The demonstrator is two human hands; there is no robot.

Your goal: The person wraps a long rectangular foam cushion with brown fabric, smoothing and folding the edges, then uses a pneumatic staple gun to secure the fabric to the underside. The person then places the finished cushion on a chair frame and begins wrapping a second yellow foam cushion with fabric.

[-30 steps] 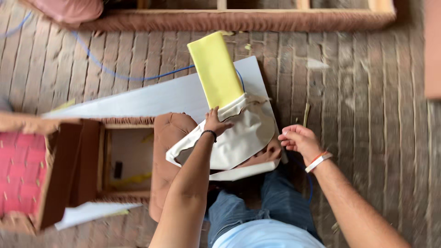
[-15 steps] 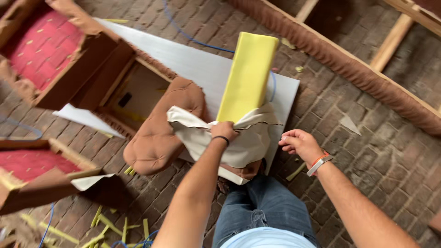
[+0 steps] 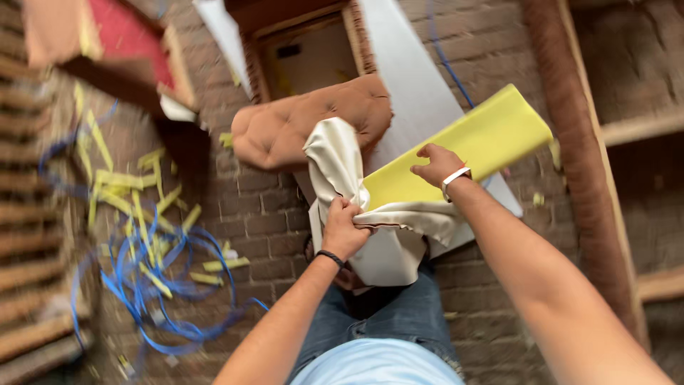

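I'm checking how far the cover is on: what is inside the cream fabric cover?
The yellow foam slab goes into the cream fabric cover; its lower end is hidden. The left hand grips the cover; the right hand rests on the foam.

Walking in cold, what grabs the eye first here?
The bright yellow foam slab at centre right, with the right hand resting on it while the left hand has a closed grip on the cream fabric cover bunched around its lower end. Just behind sits a brown tufted cushion, and at lower left blue cord tangles with yellow foam scraps on the brick floor.
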